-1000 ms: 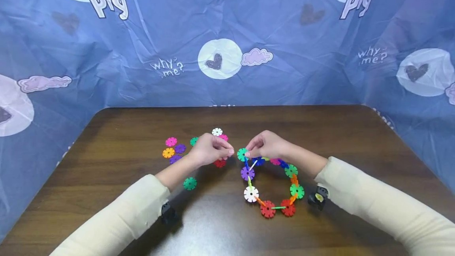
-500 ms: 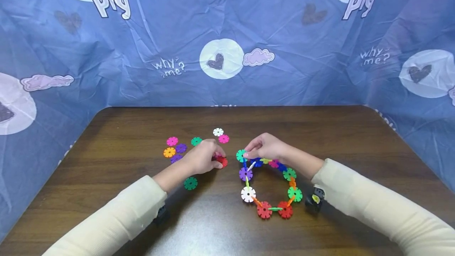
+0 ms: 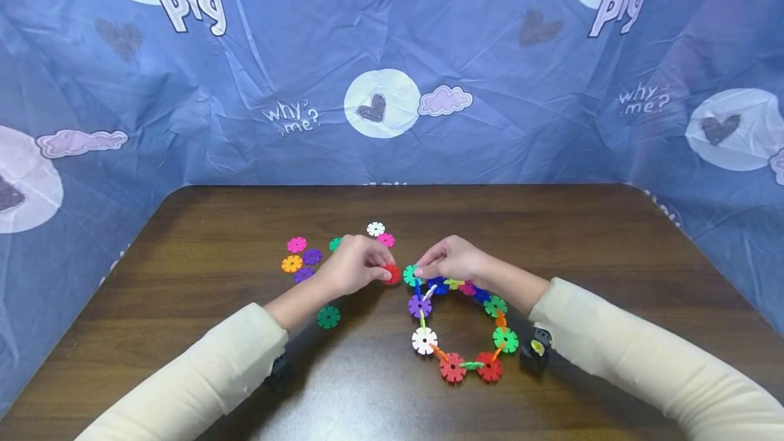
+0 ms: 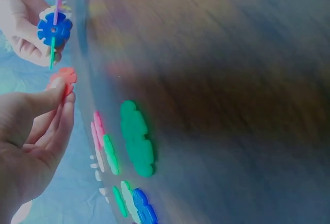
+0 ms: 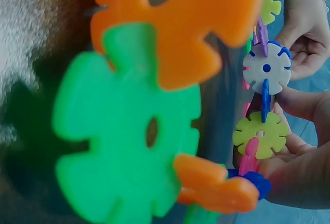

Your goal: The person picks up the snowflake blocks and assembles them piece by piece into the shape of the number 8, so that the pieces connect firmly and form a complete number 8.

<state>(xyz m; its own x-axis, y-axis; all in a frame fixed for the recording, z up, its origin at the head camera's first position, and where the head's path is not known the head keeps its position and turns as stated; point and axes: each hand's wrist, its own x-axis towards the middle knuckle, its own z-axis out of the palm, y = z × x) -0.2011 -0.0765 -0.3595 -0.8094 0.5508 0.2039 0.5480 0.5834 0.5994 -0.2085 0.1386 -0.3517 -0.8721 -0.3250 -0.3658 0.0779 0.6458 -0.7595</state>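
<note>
My left hand [image 3: 352,265] pinches a red notched plastic disc [image 3: 391,273] between thumb and fingers, raised off the table. Just to its right, my right hand [image 3: 458,260] pinches a green notched disc [image 3: 412,274] at the end of a chain of interlocked discs. That chain curves round in a ring, with a purple disc [image 3: 420,307], a white disc [image 3: 425,341] and red discs along its near side. A small gap separates the red disc from the green one. In the left wrist view, a blue disc [image 4: 54,29] of the chain hangs by the right hand.
Loose discs lie left of the hands: pink [image 3: 297,244], orange [image 3: 291,263], purple [image 3: 312,256], white [image 3: 376,229] and a dark green one [image 3: 328,317] nearer the front. The left hand partly covers others. A patterned blue cloth [image 3: 392,33] backs the wooden table [image 3: 551,223].
My left hand has gone down to the red disc on the table, picked it up and brought it right, beside the green disc. My right hand, still gripping the chain, has shifted slightly left and nearer.
</note>
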